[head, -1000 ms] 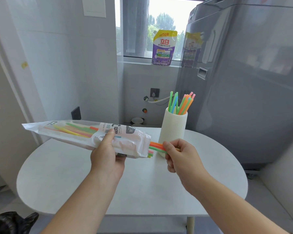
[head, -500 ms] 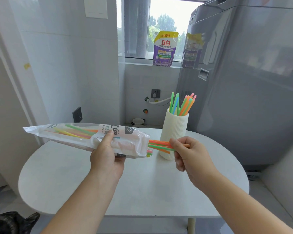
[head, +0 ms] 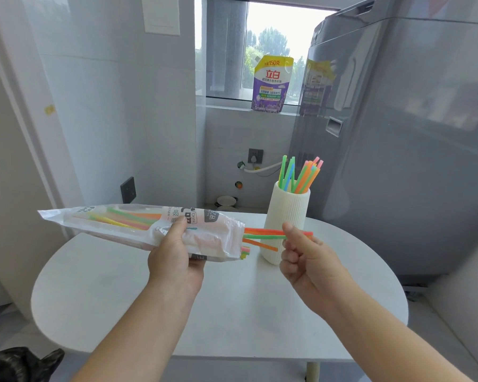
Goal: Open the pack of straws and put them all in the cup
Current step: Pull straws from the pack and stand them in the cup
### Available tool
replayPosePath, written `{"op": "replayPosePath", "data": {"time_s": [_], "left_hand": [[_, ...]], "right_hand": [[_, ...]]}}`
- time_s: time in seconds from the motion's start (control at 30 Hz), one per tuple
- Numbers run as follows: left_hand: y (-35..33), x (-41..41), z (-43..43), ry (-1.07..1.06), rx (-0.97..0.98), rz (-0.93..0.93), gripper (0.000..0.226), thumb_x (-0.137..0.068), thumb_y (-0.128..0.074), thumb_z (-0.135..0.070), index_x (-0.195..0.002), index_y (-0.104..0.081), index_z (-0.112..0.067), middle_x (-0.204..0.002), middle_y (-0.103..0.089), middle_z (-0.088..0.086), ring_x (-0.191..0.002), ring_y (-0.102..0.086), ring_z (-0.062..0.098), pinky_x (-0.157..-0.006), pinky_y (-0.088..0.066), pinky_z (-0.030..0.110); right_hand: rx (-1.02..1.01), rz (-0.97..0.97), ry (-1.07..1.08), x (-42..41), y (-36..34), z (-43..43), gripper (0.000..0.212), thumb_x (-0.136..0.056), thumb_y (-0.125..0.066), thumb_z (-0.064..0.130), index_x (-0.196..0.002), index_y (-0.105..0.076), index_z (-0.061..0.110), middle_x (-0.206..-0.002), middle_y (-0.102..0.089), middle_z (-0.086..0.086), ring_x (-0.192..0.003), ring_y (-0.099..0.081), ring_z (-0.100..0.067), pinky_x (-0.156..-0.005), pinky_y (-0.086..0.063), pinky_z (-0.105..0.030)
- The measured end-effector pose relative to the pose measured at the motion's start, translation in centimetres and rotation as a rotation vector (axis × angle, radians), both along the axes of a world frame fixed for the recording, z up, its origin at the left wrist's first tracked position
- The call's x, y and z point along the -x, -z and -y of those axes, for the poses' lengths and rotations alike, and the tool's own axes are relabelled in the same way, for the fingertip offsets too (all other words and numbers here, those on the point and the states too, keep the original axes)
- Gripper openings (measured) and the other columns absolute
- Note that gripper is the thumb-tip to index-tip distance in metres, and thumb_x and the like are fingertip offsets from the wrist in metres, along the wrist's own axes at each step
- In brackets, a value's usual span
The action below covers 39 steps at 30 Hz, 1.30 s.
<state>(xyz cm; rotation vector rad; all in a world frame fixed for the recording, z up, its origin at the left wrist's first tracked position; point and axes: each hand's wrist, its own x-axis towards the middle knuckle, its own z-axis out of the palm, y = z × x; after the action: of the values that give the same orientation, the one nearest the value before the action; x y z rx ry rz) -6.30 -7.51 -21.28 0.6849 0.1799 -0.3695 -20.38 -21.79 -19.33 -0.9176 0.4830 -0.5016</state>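
Pinching straws (head: 262,236) (R hand (head: 308,257)), pack (head: 138,224) open.

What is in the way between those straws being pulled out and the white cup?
Nothing visible blocks them. The right hand pinches a few straws partly drawn from the pack, which the left hand holds. The cup stands just behind, its mouth open, though straws already inside fill part of it.

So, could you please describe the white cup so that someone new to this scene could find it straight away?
On the round white table, look towards the far right edge, beside the big grey appliance. The cup stands upright there, just behind the right hand. It is the only tall ribbed white vessel, with coloured straws poking out of its top.
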Motion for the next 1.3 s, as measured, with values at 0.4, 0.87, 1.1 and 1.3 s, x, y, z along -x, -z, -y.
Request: {"op": "replayPosePath", "data": {"time_s": [0.4,0.87,1.1,1.3], "left_hand": [[0.3,0.8,0.7,0.015,0.025,0.035,0.028,-0.088,-0.076,-0.01,-0.112,-0.068,-0.022,-0.082,-0.081,-0.004,-0.076,-0.079,0.015,-0.057,-0.062,0.037],[0.2,0.6,0.6,0.071,0.048,-0.005,0.026,-0.093,-0.071,-0.012,-0.117,-0.067,-0.02,-0.107,-0.079,0.004,-0.087,-0.078,0.017,-0.072,-0.065,0.04],[0.0,0.0,0.1,0.078,0.071,-0.069,0.03,-0.095,-0.068,-0.014,-0.124,-0.063,-0.017,-0.114,-0.076,0.006,-0.093,-0.077,0.019,-0.072,-0.063,0.039],[0.1,-0.6,-0.2,0.061,0.079,-0.105,0.03,-0.095,-0.068,-0.012,-0.125,-0.062,-0.018,-0.115,-0.076,0.007,-0.096,-0.076,0.02,-0.074,-0.062,0.041]], "right_hand": [[-0.07,-0.122,0.189,-1.6,-0.5,-1.2,0.033,-0.094,-0.07,0.023,-0.12,-0.065,0.004,-0.082,-0.061,-0.006,-0.062,-0.059,-0.011,-0.047,-0.052,-0.019],[-0.051,-0.031,0.197,-0.9,-1.4,0.6,0.016,-0.094,-0.067,0.011,-0.106,-0.065,0.0,-0.078,-0.072,-0.009,-0.057,-0.072,-0.012,-0.054,-0.058,-0.022],[0.278,-0.042,0.168,0.4,-4.6,3.6,0.009,-0.094,-0.067,0.009,-0.087,-0.071,0.003,-0.071,-0.068,-0.006,-0.059,-0.064,-0.011,-0.057,-0.057,-0.021],[0.506,-0.059,0.196,1.8,-8.3,5.6,0.01,-0.095,-0.066,0.011,-0.09,-0.071,0.003,-0.064,-0.071,0.002,-0.056,-0.066,-0.007,-0.057,-0.056,-0.019]]}}
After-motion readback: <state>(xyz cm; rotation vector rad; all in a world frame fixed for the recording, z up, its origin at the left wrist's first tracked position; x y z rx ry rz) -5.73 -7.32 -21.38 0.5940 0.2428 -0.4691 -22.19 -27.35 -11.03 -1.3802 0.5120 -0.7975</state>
